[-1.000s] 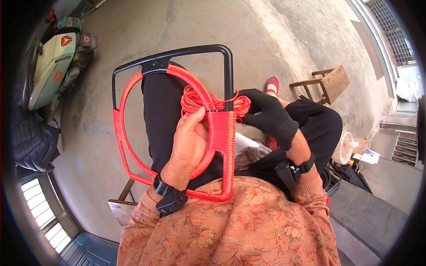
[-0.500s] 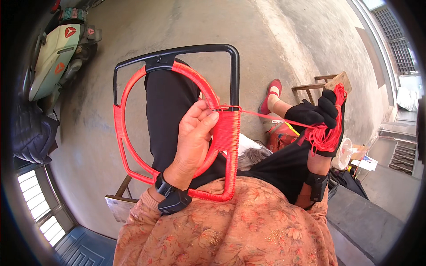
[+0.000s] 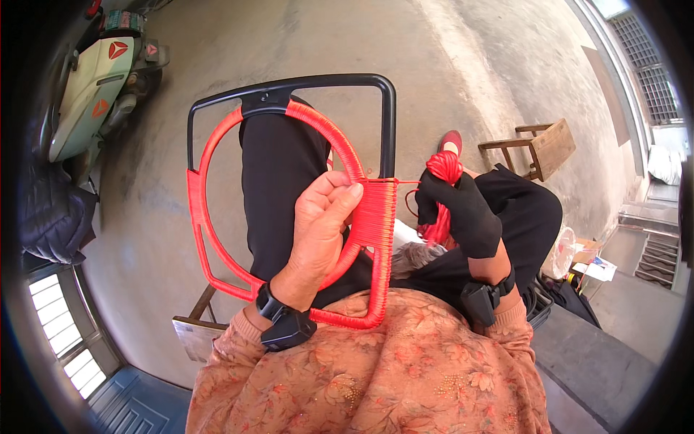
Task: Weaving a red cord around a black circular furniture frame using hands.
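A black frame (image 3: 318,81), rectangular with a ring inside it, rests over my lap. Red cord (image 3: 377,217) is wound tightly round the ring and the lower part of the frame; the top and upper right bars are bare black. My left hand (image 3: 322,224) is bare and pinches the frame at the wound cord where ring and right bar meet. Just right of the frame, my right hand (image 3: 463,210), in a black glove, grips a bundle of red cord (image 3: 442,168). A short taut strand runs from the bundle to the right bar.
Ahead on the right stands a small wooden stool (image 3: 551,148); another wooden piece (image 3: 199,338) is at my left side. A scooter (image 3: 94,98) is parked at the far left. A red bag lies partly hidden between my legs. A concrete floor (image 3: 354,43) spreads ahead.
My right hand with the cord bundle has come in from the far right to close beside the frame, and the strand between has shortened. The left hand keeps its hold.
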Demonstrator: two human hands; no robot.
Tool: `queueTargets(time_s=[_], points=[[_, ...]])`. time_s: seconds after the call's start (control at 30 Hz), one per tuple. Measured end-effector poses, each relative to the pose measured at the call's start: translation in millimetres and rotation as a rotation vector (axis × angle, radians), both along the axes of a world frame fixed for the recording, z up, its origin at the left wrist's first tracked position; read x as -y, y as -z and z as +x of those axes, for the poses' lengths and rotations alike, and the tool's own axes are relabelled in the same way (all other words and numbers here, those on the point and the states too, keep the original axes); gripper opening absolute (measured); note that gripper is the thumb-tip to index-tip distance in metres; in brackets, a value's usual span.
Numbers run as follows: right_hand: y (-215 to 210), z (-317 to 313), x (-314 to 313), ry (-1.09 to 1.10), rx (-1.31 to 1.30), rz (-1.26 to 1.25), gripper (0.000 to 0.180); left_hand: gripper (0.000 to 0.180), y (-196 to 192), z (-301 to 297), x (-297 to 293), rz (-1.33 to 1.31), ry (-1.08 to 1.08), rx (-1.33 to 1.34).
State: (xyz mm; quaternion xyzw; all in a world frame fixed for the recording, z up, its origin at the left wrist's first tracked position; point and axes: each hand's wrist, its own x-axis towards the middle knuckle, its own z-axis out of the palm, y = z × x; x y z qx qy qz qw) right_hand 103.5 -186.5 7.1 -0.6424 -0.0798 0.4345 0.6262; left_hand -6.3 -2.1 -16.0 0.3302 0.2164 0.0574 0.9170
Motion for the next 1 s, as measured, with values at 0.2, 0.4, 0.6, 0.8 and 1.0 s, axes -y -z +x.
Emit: queueTargets(time_s=[0.2,0.4,0.6,0.8,1.0], points=[[-10,-4,-15,0.196,-0.028,0.133,0.02,0.009,-1,1,3,0.0,0.047,-0.007],[-22,-29,-32,0.051,0.414,-0.008,0.019,0.01,4,3,-1,0.071,0.12,-0.012],[-16,-4,6,0.272,0.087,0.005,0.017,0.012,5,1,2,0.065,0.088,-0.049],[-31,6,85,0.787,0.02,0.31,0.022,0.02,5,1,0,0.055,0.111,-0.055],[-33,18,128,0.795,0.087,0.455,0.029,0.016,1,4,4,0.078,0.209,-0.016]])
